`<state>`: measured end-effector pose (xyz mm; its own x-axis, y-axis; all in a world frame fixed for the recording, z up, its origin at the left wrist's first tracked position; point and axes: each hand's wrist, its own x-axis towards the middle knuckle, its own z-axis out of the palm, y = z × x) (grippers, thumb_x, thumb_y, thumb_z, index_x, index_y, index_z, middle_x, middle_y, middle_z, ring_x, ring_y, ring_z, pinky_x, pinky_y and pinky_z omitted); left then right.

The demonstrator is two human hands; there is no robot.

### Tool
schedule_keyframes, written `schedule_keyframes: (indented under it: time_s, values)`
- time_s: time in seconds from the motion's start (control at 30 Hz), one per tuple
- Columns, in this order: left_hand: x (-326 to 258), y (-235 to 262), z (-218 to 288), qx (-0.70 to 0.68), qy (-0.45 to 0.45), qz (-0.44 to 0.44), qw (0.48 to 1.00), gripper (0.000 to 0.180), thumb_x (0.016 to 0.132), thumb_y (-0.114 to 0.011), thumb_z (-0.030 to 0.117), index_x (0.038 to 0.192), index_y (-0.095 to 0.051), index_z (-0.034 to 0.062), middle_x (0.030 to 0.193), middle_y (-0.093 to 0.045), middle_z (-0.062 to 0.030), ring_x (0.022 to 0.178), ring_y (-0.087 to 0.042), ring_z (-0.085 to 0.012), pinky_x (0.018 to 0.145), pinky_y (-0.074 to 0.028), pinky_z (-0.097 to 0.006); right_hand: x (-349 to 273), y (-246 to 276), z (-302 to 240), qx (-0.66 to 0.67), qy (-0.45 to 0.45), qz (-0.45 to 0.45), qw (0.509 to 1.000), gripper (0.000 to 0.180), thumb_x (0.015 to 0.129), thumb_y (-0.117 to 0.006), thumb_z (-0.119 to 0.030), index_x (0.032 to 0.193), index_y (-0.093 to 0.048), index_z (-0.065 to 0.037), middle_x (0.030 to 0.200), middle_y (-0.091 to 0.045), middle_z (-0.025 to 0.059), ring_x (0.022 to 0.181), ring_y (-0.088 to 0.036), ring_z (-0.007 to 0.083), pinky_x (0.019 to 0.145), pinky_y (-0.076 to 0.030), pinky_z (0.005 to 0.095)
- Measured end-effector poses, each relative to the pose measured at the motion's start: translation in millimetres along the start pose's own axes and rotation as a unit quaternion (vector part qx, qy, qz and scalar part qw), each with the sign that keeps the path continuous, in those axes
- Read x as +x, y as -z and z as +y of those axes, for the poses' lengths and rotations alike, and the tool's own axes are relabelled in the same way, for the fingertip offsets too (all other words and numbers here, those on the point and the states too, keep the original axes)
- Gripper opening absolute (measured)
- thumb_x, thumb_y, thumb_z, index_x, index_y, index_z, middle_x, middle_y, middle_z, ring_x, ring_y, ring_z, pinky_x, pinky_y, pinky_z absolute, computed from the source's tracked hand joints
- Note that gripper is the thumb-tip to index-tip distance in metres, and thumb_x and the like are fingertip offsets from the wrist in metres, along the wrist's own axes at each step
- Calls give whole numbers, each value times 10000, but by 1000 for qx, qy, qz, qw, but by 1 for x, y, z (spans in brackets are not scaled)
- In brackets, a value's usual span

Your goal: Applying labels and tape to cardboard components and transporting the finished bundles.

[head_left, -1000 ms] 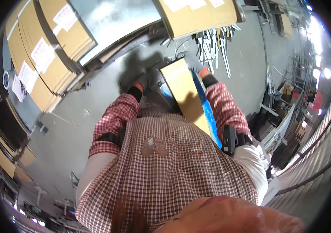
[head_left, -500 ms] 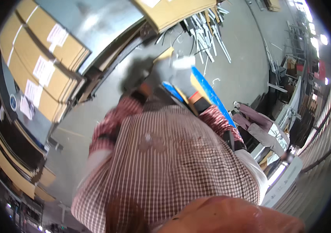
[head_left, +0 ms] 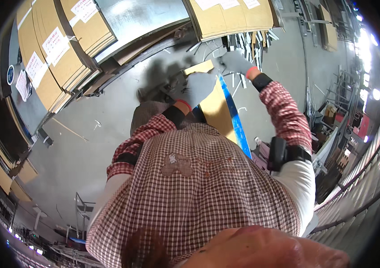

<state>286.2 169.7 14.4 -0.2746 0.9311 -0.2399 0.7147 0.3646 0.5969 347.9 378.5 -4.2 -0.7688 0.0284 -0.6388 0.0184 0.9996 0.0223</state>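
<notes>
A long brown panel [head_left: 216, 108] with blue edging slants away in front of my body. My left hand [head_left: 199, 88], in a grey glove with a red cuff, grips the panel near its far end; its fingertips are partly hidden. My right hand [head_left: 238, 62], gloved alike, is stretched farther out, just beyond the panel's far end. Its fingers point left and their grip is unclear. A narrow brown piece [head_left: 199, 67] shows just past my left hand.
Stacks of flat brown cardboard [head_left: 42, 49] with white labels stand at the left. Another labelled stack [head_left: 232, 20] is at the far side. Thin metal strips [head_left: 257, 47] lie beneath it. Metal racks [head_left: 348, 85] line the right. Scraps lie on the grey floor [head_left: 78, 134].
My right hand has moved forward and right, away from the panel's near part, and that arm is now extended. My left hand has shifted slightly right along the panel. The whole view has shifted.
</notes>
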Motion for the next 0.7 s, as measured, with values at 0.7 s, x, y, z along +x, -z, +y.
schedule_keyframes:
  time_s: [0.7]
  values:
    - [23, 326, -160, -776, -276, 188, 535, 619, 958, -336, 495, 1311, -382, -12, 1256, -502, -162, 1096, -551, -290, 936, -475, -387, -220, -50, -187, 716, -121, -27, 688, 829, 650, -818, -294, 1327, -418, -32, 1301, -445, 118, 1280, -339, 249, 1022, -347, 375]
